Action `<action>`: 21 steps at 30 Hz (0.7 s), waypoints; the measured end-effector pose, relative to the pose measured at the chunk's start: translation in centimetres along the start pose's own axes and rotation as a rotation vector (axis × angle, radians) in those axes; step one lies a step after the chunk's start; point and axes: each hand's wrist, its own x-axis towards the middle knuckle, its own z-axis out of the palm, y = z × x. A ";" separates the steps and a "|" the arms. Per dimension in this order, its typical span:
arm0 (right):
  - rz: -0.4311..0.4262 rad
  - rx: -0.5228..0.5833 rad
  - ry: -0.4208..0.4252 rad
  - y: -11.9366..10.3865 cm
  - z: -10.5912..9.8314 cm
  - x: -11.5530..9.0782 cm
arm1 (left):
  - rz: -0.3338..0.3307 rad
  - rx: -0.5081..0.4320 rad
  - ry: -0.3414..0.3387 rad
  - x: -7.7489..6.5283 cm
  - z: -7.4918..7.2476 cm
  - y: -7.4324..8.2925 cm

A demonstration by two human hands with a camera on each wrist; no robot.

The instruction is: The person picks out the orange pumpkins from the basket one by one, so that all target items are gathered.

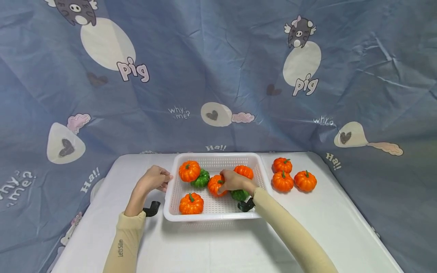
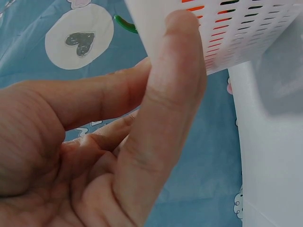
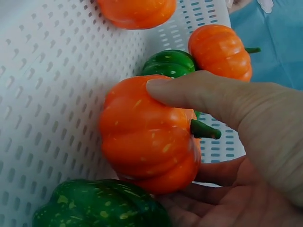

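Note:
My right hand (image 1: pixel 235 180) reaches into the white perforated basket (image 1: pixel 211 217) and grips an orange pumpkin (image 3: pixel 147 132) with a green stem, thumb on its upper side and fingers beneath it. A speckled green pumpkin (image 3: pixel 102 205) lies beside that hand, and another green pumpkin (image 1: pixel 200 179) is left of the gripped one. More orange pumpkins are in the basket: one at the back left (image 1: pixel 189 171), one at the front left (image 1: pixel 191 204), one at the back right (image 1: pixel 243 171). At the left rim, my left hand (image 2: pixel 128 123) pinches the basket's edge between thumb and finger.
Three orange pumpkins (image 1: pixel 282 181) sit together on the white table (image 1: pixel 211 250) to the right of the basket. Behind the table hangs a blue cloth (image 1: pixel 218 76) printed with pigs. Black wrist straps (image 1: pixel 152 209) show near both hands.

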 end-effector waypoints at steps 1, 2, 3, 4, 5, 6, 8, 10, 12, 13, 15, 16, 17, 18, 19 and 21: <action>-0.006 0.003 0.002 0.0 0.0 0.0 | 0.002 0.000 0.001 0.0 0.0 0.0; -0.011 0.006 0.005 0.0 -0.1 -0.1 | 0.004 0.001 0.001 0.0 0.0 0.0; -0.018 0.010 0.009 0.0 -0.1 -0.1 | 0.004 -0.002 0.000 0.0 0.0 0.0; -0.024 0.015 0.012 0.0 -0.1 -0.2 | 0.002 -0.003 0.000 0.0 0.0 0.0; -0.028 0.018 0.018 0.0 -0.1 -0.2 | 0.000 -0.005 0.000 0.0 0.0 0.0; -0.031 0.022 0.027 0.0 -0.1 -0.3 | 0.001 -0.003 -0.002 0.0 0.0 0.0; -0.032 0.034 0.049 0.0 -0.2 -0.4 | 0.001 -0.002 -0.003 0.0 0.0 -0.1; -0.031 0.044 0.070 0.0 -0.2 -0.6 | -0.003 -0.005 0.000 0.0 0.0 -0.1; -0.030 0.056 0.087 -0.1 -0.4 -0.7 | 0.000 -0.004 0.003 0.0 0.0 -0.1; -0.032 0.061 0.089 -0.1 -0.4 -0.8 | -0.001 -0.007 0.004 0.0 0.0 -0.1; -0.038 0.059 0.091 -0.1 -0.6 -0.9 | -0.004 -0.009 0.006 0.0 0.0 0.0; -0.042 0.059 0.091 -0.1 -0.7 -1.0 | -0.004 -0.008 0.006 0.0 0.0 0.0; -0.046 0.057 0.090 -0.1 -0.8 -1.1 | -0.005 -0.007 0.005 0.0 0.1 0.0; -0.052 0.053 0.089 -0.1 -0.9 -1.2 | -0.003 -0.003 0.001 0.0 0.1 0.0; -0.058 0.053 0.087 -0.2 -1.0 -1.4 | -0.001 -0.002 -0.003 0.0 0.1 0.0; -0.071 0.049 0.085 -0.3 -1.3 -1.7 | -0.003 -0.003 -0.006 0.0 0.1 0.0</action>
